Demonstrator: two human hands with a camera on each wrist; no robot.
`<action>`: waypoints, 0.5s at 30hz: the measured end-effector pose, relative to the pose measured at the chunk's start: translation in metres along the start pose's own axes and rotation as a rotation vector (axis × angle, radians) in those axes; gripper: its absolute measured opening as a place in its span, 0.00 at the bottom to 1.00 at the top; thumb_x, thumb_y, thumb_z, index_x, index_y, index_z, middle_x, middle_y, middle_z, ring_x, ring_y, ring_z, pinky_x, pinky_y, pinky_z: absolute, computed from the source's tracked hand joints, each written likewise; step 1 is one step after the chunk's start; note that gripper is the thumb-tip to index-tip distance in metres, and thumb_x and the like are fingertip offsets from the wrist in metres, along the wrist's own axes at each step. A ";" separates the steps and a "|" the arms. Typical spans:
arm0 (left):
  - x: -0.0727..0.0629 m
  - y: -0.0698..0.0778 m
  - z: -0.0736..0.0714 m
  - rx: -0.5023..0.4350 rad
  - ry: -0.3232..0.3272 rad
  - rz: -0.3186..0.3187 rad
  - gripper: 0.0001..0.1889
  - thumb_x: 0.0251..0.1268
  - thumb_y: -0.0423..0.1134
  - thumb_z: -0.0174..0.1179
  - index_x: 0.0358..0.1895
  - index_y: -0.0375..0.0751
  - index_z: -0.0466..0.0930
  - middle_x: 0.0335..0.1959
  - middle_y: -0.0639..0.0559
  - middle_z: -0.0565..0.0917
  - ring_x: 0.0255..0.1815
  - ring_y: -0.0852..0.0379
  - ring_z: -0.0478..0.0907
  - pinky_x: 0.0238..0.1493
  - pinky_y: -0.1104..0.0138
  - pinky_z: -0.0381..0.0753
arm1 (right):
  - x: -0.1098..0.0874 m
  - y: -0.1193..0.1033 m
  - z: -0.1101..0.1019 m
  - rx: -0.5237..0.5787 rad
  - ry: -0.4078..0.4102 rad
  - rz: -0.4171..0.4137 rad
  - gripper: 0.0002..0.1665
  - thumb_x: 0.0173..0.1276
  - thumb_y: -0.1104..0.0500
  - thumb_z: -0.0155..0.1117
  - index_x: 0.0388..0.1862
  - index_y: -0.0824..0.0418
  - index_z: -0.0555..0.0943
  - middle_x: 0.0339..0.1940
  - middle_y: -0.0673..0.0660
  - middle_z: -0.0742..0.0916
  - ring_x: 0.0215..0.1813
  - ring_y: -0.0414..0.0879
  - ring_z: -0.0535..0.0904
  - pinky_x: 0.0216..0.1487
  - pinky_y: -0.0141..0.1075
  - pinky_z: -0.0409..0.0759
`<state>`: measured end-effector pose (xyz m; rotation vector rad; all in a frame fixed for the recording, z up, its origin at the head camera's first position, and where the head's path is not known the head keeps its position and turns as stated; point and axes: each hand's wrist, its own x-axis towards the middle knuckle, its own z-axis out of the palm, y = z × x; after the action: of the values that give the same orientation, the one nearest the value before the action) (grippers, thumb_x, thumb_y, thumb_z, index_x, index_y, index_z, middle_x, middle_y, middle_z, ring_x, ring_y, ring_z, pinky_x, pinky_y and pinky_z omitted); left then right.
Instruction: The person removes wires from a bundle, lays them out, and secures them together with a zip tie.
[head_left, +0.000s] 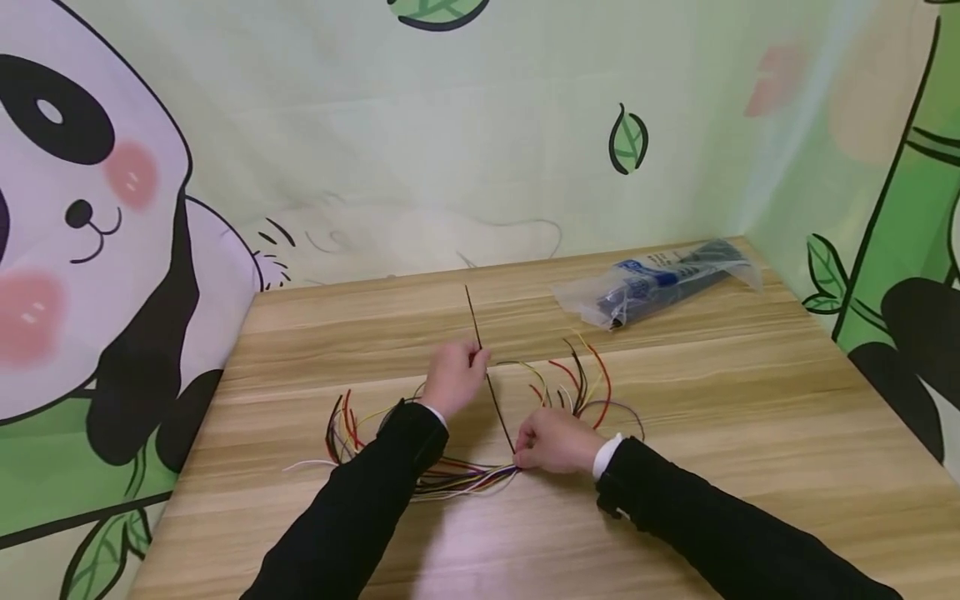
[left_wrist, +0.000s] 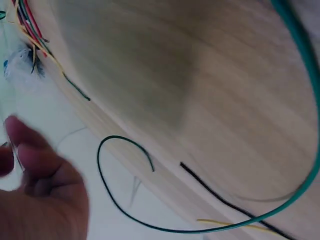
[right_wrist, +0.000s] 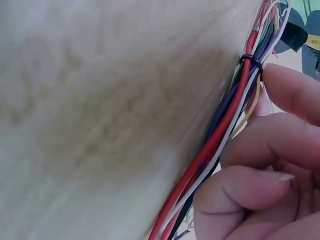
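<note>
A bundle of coloured wires lies on the wooden table, its loose ends fanning out left and right. In the right wrist view a black cable tie loops around red, white, purple and other wires. Its long thin tail slants up from the bundle, past the left hand. My left hand pinches that tail between thumb and fingers, above the table. My right hand pinches at the bundle beside the tie, its fingers curled. The exact contact under its fingertips is partly hidden.
A clear plastic bag with dark contents and blue print lies at the back right of the table. Behind stands a printed wall sheet with pandas and leaves. Loose green wire curves close to the left wrist camera.
</note>
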<state>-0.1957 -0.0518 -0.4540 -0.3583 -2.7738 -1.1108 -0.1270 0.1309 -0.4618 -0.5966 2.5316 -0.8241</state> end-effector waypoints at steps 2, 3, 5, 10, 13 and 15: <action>-0.002 -0.002 0.003 -0.008 -0.061 -0.058 0.14 0.70 0.39 0.55 0.25 0.37 0.80 0.16 0.54 0.73 0.17 0.58 0.68 0.22 0.67 0.67 | -0.001 0.000 0.001 0.018 -0.006 -0.002 0.09 0.59 0.55 0.71 0.21 0.50 0.82 0.19 0.44 0.80 0.26 0.41 0.72 0.30 0.36 0.69; -0.004 -0.002 0.004 -0.013 -0.093 -0.090 0.14 0.71 0.40 0.54 0.29 0.36 0.82 0.17 0.53 0.74 0.17 0.58 0.68 0.22 0.67 0.68 | -0.001 0.001 0.001 0.024 -0.007 -0.005 0.09 0.59 0.55 0.71 0.21 0.50 0.82 0.19 0.44 0.80 0.26 0.41 0.72 0.31 0.36 0.69; -0.007 -0.004 0.006 -0.003 -0.133 -0.143 0.15 0.72 0.43 0.53 0.37 0.34 0.83 0.22 0.51 0.79 0.20 0.57 0.71 0.25 0.66 0.71 | -0.001 0.003 0.002 0.033 -0.008 -0.012 0.08 0.60 0.55 0.70 0.22 0.49 0.82 0.19 0.43 0.80 0.27 0.41 0.72 0.31 0.36 0.69; -0.013 -0.005 0.003 0.077 -0.215 -0.191 0.22 0.74 0.49 0.47 0.29 0.38 0.83 0.23 0.50 0.79 0.22 0.54 0.72 0.28 0.63 0.71 | 0.001 0.008 0.002 0.045 0.015 -0.040 0.08 0.62 0.53 0.68 0.23 0.48 0.82 0.19 0.43 0.80 0.26 0.41 0.72 0.30 0.36 0.69; -0.017 -0.006 -0.001 0.096 -0.258 -0.192 0.25 0.75 0.51 0.44 0.19 0.43 0.76 0.16 0.52 0.72 0.18 0.54 0.68 0.23 0.63 0.67 | 0.000 0.009 0.000 0.061 0.045 -0.039 0.06 0.62 0.53 0.68 0.26 0.50 0.82 0.21 0.44 0.80 0.27 0.41 0.73 0.30 0.36 0.70; -0.022 -0.007 -0.004 0.081 -0.272 -0.201 0.26 0.75 0.52 0.43 0.18 0.43 0.75 0.15 0.53 0.71 0.17 0.54 0.67 0.23 0.63 0.66 | -0.003 0.009 -0.002 0.084 0.066 -0.029 0.05 0.61 0.54 0.68 0.29 0.53 0.82 0.23 0.45 0.81 0.27 0.41 0.73 0.30 0.36 0.71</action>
<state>-0.1764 -0.0628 -0.4600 -0.2416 -3.1434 -1.0553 -0.1274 0.1403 -0.4657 -0.5888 2.5380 -0.9701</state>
